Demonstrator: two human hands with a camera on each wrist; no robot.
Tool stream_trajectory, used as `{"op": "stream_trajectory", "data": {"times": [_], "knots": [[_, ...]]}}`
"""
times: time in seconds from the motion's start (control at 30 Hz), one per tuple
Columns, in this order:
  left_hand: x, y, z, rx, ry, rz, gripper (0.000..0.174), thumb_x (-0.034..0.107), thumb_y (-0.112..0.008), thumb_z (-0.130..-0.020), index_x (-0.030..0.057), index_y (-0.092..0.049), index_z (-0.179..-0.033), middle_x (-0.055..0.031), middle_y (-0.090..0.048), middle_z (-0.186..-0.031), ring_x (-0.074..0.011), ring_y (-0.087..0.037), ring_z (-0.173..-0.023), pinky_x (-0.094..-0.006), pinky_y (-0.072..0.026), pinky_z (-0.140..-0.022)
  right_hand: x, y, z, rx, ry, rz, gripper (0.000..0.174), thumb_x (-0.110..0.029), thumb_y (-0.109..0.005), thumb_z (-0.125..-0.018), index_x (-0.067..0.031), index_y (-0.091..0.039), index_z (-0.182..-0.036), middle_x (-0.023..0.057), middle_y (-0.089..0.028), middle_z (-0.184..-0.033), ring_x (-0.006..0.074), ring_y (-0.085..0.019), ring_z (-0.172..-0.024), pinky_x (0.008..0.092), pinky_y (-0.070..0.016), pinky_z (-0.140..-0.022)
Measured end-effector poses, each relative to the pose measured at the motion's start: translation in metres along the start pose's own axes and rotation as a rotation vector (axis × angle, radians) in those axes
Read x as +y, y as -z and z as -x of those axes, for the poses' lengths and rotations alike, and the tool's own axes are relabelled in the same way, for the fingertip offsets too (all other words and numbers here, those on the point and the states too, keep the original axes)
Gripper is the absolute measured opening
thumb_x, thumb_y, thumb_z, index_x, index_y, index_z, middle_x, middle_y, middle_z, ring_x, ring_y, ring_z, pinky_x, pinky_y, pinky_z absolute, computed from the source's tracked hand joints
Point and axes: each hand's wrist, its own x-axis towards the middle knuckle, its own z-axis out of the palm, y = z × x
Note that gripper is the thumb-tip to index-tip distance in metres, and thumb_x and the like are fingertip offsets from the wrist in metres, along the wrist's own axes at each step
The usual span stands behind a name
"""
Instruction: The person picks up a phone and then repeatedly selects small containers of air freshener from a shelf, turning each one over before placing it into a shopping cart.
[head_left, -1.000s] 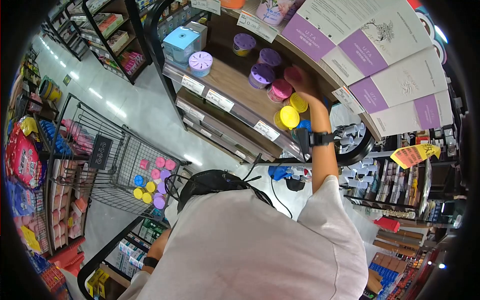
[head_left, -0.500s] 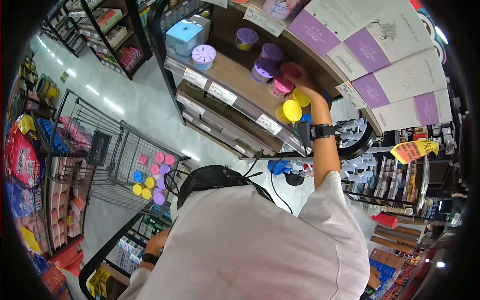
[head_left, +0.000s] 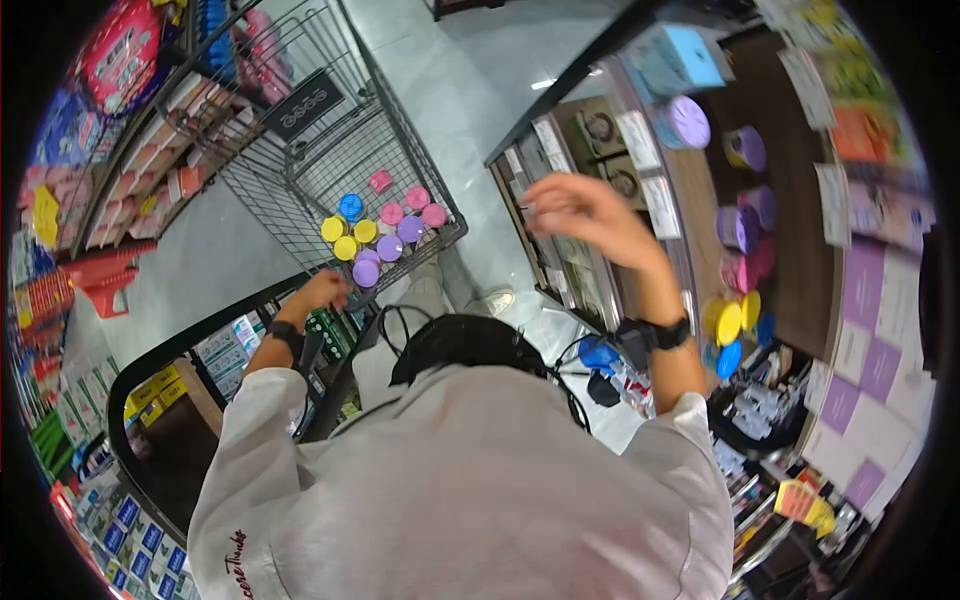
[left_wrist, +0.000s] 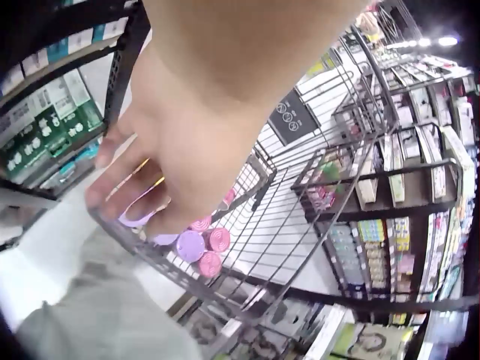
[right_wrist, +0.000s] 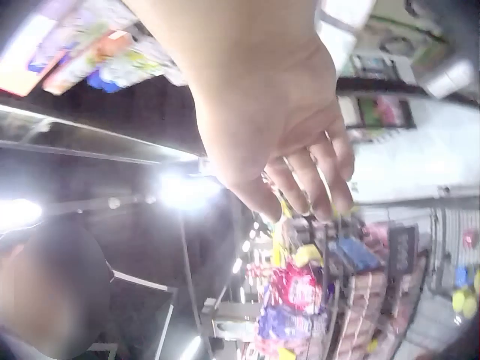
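Observation:
My right hand (head_left: 590, 215) hangs in the air in front of the shelf's lower tiers, fingers loosely bent with nothing in them. In the right wrist view the same hand (right_wrist: 277, 135) shows a bare palm. My left hand (head_left: 325, 290) is beside the near corner of the shopping cart (head_left: 445, 240); its relaxed fingers overlap the cart rim in the left wrist view. Inside the cart stand several small tubs with pink, purple, yellow and blue lids, among them a purple-lidded tub (head_left: 366, 272) and a blue-lidded tub (head_left: 350, 207).
More tubs stand on the shelf at right, including a yellow-lidded tub (head_left: 722, 322) and a light purple-lidded tub (head_left: 684, 122). White and purple boxes (head_left: 865, 340) are stacked beyond them. A black-framed rack (head_left: 150, 375) stands at left. My shoe (head_left: 495, 303) is on the floor.
My right hand has left the pink-lidded tubs on the shelf and swung left, with nothing in it. The head view has turned toward the cart, and my left hand has come into sight.

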Motion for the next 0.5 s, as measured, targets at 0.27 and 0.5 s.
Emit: {"op": "stream_trajectory", "data": {"times": [0.27,0.5], "knots": [[-0.007,0.009,-0.168,0.390,-0.173,0.050,0.025,0.022,-0.065,-0.085,-0.0009,-0.064,-0.095,-0.0139,-0.069,-0.081,-0.0260,-0.069,-0.073,-0.0352,-0.0544,-0.068,0.266,-0.141,-0.274,-0.357,-0.409,0.049,0.039,-0.028,-0.061,-0.093,-0.0023,-0.062,-0.122,0.0136,-0.070,-0.110,0.0213,-0.070,-0.097,0.0324,-0.0543,-0.079],[-0.006,-0.027,-0.254,0.585,-0.065,0.256,0.036,0.025,-0.068,-0.082,-0.0016,-0.066,-0.107,-0.0242,-0.070,-0.100,-0.0369,-0.068,-0.093,-0.0434,-0.0534,-0.083,0.380,-0.204,-0.320,0.068,-0.588,0.502,0.051,-0.026,-0.062,-0.082,0.0002,-0.060,-0.126,0.0240,-0.061,-0.128,0.0405,-0.059,-0.118,0.0466,-0.0467,-0.100]]}}
